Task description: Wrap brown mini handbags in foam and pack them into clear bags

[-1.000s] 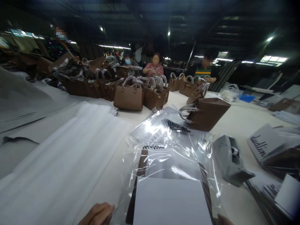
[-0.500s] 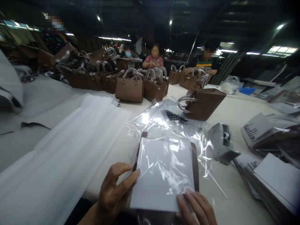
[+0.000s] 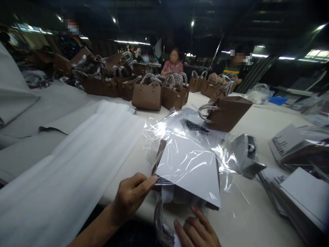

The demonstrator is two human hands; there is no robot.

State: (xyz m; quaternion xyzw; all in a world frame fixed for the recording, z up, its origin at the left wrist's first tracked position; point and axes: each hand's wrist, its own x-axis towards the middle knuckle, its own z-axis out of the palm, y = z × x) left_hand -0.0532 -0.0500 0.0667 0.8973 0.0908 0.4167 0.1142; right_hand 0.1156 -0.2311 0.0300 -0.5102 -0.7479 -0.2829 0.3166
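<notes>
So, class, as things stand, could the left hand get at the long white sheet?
Probably yes: the long white sheet lies close by, with only table between. But the left hand seems to pinch the clear plastic, so it would need releasing.

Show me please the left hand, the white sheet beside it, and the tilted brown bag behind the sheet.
Left hand [image 3: 131,193], head view: back of the hand.
White sheet [image 3: 190,164], head view: its middle.
Tilted brown bag [image 3: 229,114], head view: its broad side.
</notes>
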